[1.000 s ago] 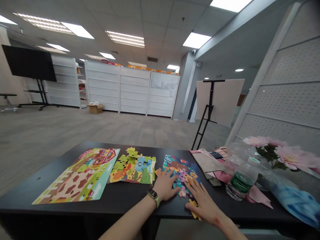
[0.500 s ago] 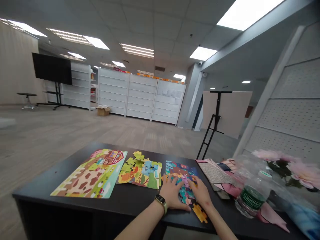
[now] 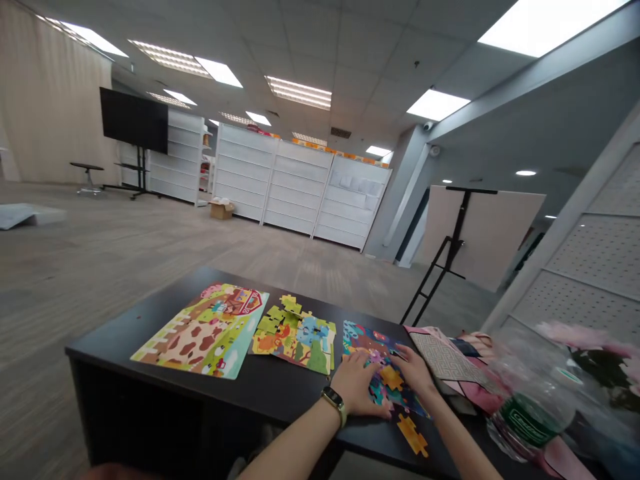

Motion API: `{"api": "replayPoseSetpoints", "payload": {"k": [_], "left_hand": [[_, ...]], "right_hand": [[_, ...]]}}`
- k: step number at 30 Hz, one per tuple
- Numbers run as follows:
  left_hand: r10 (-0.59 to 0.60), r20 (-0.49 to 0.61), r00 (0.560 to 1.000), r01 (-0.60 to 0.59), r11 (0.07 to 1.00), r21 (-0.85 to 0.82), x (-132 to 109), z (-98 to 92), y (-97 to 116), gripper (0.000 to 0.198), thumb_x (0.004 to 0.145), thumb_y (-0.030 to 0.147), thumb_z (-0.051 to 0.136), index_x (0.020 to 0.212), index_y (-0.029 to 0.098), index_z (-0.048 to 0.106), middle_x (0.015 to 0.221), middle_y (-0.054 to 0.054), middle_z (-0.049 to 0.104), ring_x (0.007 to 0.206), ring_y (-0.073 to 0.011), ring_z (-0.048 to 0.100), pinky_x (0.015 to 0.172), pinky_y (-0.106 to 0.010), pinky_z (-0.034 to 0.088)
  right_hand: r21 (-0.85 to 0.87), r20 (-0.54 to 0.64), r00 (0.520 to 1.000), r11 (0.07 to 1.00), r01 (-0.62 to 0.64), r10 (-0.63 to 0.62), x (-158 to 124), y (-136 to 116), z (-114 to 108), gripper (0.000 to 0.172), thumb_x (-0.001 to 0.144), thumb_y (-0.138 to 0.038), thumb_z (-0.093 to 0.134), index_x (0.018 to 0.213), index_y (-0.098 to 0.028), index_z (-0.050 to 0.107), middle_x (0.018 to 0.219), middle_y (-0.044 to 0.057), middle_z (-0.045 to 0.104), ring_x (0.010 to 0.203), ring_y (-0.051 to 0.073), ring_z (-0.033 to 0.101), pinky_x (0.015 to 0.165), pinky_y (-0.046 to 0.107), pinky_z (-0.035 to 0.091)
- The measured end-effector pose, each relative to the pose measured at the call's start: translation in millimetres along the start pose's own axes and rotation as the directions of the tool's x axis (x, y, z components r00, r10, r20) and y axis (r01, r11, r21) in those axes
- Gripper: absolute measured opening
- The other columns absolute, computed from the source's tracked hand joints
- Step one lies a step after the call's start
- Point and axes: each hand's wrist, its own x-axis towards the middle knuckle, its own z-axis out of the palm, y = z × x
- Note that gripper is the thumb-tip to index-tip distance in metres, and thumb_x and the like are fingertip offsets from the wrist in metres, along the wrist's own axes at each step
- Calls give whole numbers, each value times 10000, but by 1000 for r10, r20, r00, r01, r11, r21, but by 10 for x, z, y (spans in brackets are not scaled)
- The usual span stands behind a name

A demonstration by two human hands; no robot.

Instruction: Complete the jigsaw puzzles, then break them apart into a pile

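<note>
Across a wide carpeted hall lined with white shelving units [image 3: 300,187], you are working at a black counter [image 3: 300,393], with your attention on the blue-and-pink jigsaw puzzle [image 3: 357,340] near its right end. Your left hand [image 3: 357,383], wearing a smartwatch [image 3: 334,403], is lying open across the puzzle's near edge, while your right hand [image 3: 415,373] is pressing its spread fingertips [image 3: 403,357] down on the puzzle's right side. The two hands are standing apart, and neither appears to be clamping a piece. A yellow jigsaw piece [image 3: 391,377] is sitting between them, and a second yellow jigsaw piece [image 3: 413,435] is lying loose just in front of the puzzle. A farmyard puzzle [image 3: 200,331] and a partly joined green-and-yellow puzzle [image 3: 295,340] are lying to the puzzle's left, with a patterned cloth [image 3: 445,360] and a water bottle [image 3: 530,420] to its right. Your light, flat pressure is working well, since it is likely steadying neighbouring pieces against sliding.
</note>
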Motion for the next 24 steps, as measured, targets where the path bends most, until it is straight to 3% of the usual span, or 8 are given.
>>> {"api": "replayPoseSetpoints", "payload": {"k": [3, 7, 9, 14, 19, 24], "left_hand": [[-16, -38, 999, 17, 1000, 17, 6, 1, -8, 1024, 625, 842, 645, 1404, 200, 475, 1469, -139, 477, 1387, -373, 368, 1203, -542, 193], [-104, -44, 994, 106, 993, 48, -19, -47, 26, 1048, 594, 869, 624, 1408, 227, 467, 1470, -160, 469, 1391, -457, 324, 1145, -732, 58], [-131, -38, 991, 132, 990, 44, -31, -68, 46, 1056, 596, 864, 618, 1435, 249, 436, 1491, -157, 449, 1399, -483, 292, 1114, -774, 34], [-192, -58, 980, 192, 981, -1, -22, -76, 44, 1150, 596, 823, 633, 1513, 202, 324, 1528, -183, 395, 1422, -465, 263, 1167, -698, 66], [-267, -77, 961, 262, 963, -67, -19, -107, 11, 1172, 586, 779, 688, 1527, 215, 276, 1625, -166, 214, 1468, -439, 188, 1205, -592, 152], [-196, 36, 980, 197, 979, -50, -44, -216, 25, 1061, 616, 716, 695, 1529, 365, 285, 1654, -62, 164, 1477, -497, 75, 1162, -715, 45]], "right_hand": [[-28, 54, 995, 996, 84, -83, -108, -119, 137, 350, 651, -267, 596, 975, -237, 725, 1024, 55, 765, 1063, 299, 677, 1017, 426, 473], [-23, 34, 989, 990, 142, -141, -130, -226, 123, 359, 709, -303, 513, 1000, -237, 712, 1074, 78, 747, 1084, 306, 662, 1049, 455, 438], [3, 22, 988, 989, 151, -151, -93, -258, 85, 366, 749, -340, 489, 1027, -217, 693, 1072, 95, 744, 1073, 301, 667, 1028, 453, 458], [92, 91, 985, 986, 142, -150, -8, -305, 149, 456, 834, -459, 497, 1161, -184, 659, 1057, 106, 755, 1003, 270, 705, 893, 384, 548], [36, 66, 997, 998, 42, -44, 255, -148, 76, 443, 946, -482, 435, 1220, -203, 646, 1175, 101, 718, 1064, 265, 682, 822, 365, 567], [-174, 5, 994, 979, -106, 109, 574, 193, -73, 329, 956, -379, 613, 1206, -165, 614, 1220, 86, 641, 1051, 224, 642, 902, 444, 544]]}}
